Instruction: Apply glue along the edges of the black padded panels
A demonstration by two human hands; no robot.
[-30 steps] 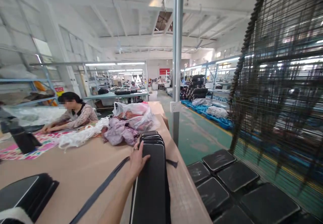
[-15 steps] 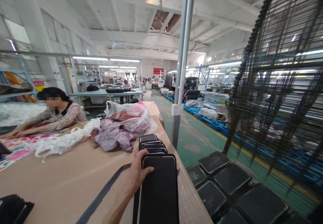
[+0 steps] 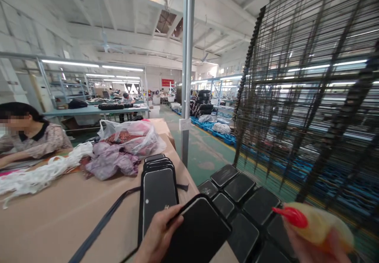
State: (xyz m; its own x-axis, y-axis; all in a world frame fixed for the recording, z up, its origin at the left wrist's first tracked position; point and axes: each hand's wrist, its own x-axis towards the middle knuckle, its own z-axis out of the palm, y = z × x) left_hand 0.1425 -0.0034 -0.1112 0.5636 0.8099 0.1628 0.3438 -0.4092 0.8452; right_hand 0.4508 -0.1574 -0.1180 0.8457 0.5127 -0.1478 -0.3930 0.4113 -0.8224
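Observation:
My left hand (image 3: 158, 237) is closed on the edge of a black rectangular panel (image 3: 198, 231), held lifted and tilted off the row of overlapping black panels (image 3: 158, 184) on the brown table (image 3: 59, 215). My right hand (image 3: 310, 247) shows blurred at the lower right, wrapped round a yellowish squeeze bottle (image 3: 321, 225) with a red nozzle (image 3: 291, 215) that points left toward the panel. More black panels (image 3: 242, 196) lie spread on a lower surface to the right of the table.
A black strap (image 3: 100, 223) lies across the table. Purple cloth and a plastic bag (image 3: 130, 136) sit further back, white strips (image 3: 38, 172) to the left. A seated person (image 3: 26, 132) works at far left. A steel post (image 3: 186, 73) and a tall wire rack (image 3: 310, 97) stand right.
My left hand has lifted the top black panel off the row and swung it right. My right hand with the bottle has come into view. The camera has turned right.

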